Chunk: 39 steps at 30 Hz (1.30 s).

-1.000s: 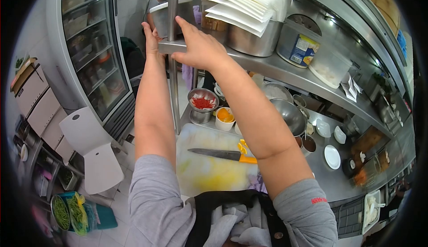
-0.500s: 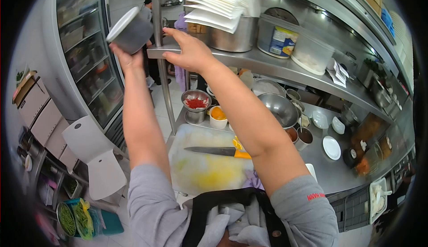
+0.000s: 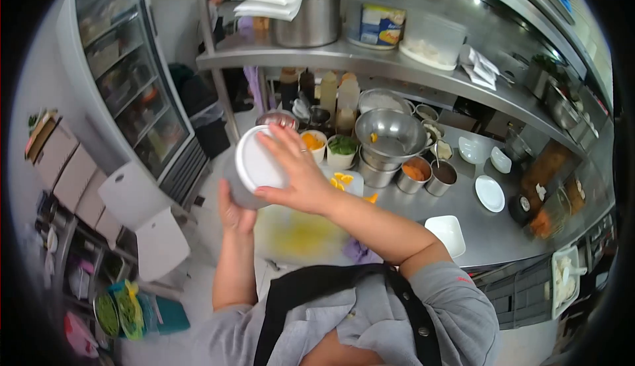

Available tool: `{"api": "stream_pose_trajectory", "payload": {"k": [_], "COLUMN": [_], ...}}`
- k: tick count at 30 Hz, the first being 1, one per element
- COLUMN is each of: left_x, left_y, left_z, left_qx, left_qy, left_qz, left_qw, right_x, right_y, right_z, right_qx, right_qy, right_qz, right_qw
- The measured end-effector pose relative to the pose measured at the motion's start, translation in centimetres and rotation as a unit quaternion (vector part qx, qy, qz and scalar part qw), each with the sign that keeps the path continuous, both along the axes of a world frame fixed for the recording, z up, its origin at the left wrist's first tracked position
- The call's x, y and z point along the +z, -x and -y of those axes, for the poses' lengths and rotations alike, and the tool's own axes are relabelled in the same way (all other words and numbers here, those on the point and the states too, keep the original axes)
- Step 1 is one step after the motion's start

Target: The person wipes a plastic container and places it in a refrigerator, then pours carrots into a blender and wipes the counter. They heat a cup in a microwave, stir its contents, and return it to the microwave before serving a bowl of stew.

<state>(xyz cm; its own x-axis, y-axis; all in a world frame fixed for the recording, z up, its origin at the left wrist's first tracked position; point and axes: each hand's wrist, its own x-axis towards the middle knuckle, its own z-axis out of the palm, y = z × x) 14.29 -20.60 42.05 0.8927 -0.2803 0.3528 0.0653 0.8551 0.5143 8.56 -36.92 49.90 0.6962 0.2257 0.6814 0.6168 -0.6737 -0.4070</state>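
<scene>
A dark grey round tub (image 3: 241, 184) with a white lid (image 3: 258, 158) is held tilted in front of me, over the left part of the cutting board (image 3: 297, 237). My left hand (image 3: 235, 210) supports it from below and at the side, fingers partly hidden behind it. Across the lid lies my right hand (image 3: 301, 177), fingers over its top and thumb at the near rim. The tub's contents are hidden. Just beyond my right wrist are orange slices (image 3: 340, 179), and an orange knife handle (image 3: 372, 198) shows beside my forearm.
A steel shelf (image 3: 297, 58) crosses above the counter, carrying a large pot (image 3: 307, 22) and plastic tubs. Behind the board stand a steel bowl (image 3: 390, 131), sauce bottles (image 3: 347, 101) and small containers. A white chair (image 3: 162, 247) is at left; another person (image 3: 215, 9) stands far back.
The tub has come down from beside the shelf's upright to above the board. My right hand, previously apart from it, now rests on its lid. The view has shifted too.
</scene>
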Motion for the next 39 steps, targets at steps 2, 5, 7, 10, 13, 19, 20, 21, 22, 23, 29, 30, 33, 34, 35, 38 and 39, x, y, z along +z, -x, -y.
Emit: {"api": "stream_pose_trajectory", "payload": {"k": [2,5,7,10,13,19,20,21,22,23,29,30,33,34,35,38,39], "left_x": [-1.4,-1.1,-1.0,-1.5,-2.4,-5.4,-6.0,-5.6,-5.0,-4.5,-5.1,-5.7,-5.8,-5.8,-5.7,-6.0,-6.1], "left_y": [2.2,5.0,6.1,6.7,7.2,8.0,8.1,8.6,9.2,9.5,9.4,9.2,9.6,9.7,9.9,10.1,10.1], "left_z": [2.0,4.2,5.1,6.2,7.1,7.4,7.3,7.1,6.6,6.6,6.8,6.7,6.7,6.6,6.4,5.5,5.1], "left_qx": [-0.083,-0.069,-0.047,-0.066,-0.133,-0.272,-0.285,-0.332,-0.377,-0.35,-0.274,-0.248,-0.257,-0.25,-0.243,-0.234,-0.234], "left_qy": [0.017,-0.04,-0.079,-0.093,-0.079,-0.002,0.024,0.056,0.087,0.086,0.118,0.102,0.131,0.106,0.082,0.034,0.022], "left_qz": [-0.052,-0.015,0.013,0.03,-0.024,-0.166,-0.203,-0.179,-0.155,-0.181,-0.214,-0.235,-0.223,-0.223,-0.224,-0.24,-0.247], "left_qw": [0.995,0.997,0.996,0.993,0.988,0.948,0.937,0.924,0.909,0.915,0.93,0.934,0.931,0.936,0.94,0.942,0.94], "right_x": [-2.2,-2.6,-2.4,-2.5,-2.1,-0.4,-0.3,-0.4,-0.6,-1.1,-7.8,-8.5,-10.4,-10.9,-11.5,-13.5,-13.9], "right_y": [0.4,2.4,4.0,6.5,8.7,10.2,10.1,10.0,9.9,10.1,9.4,9.4,9.3,9.2,9.1,8.5,8.3], "right_z": [2.2,5.3,6.9,7.5,7.7,10.4,11.3,12.3,12.7,12.6,11.1,10.4,8.9,8.5,8.0,7.4,7.4], "right_qx": [0.02,0.04,0.054,0.07,0.007,0.177,0.179,0.181,0.181,0.183,0.16,0.18,0.194,0.19,0.158,0.085,0.076], "right_qy": [0.036,0.003,-0.025,-0.122,0.031,0.007,-0.057,-0.12,-0.185,-0.308,-0.722,-0.74,-0.772,-0.778,-0.771,-0.737,-0.72], "right_qz": [-0.007,-0.122,-0.194,-0.196,-0.124,-0.11,-0.119,-0.129,-0.139,-0.171,-0.262,-0.277,-0.32,-0.333,-0.338,-0.345,-0.344], "right_qw": [0.999,0.992,0.979,0.97,0.992,0.978,0.975,0.968,0.956,0.918,0.62,0.586,0.515,0.497,0.516,0.575,0.598]}}
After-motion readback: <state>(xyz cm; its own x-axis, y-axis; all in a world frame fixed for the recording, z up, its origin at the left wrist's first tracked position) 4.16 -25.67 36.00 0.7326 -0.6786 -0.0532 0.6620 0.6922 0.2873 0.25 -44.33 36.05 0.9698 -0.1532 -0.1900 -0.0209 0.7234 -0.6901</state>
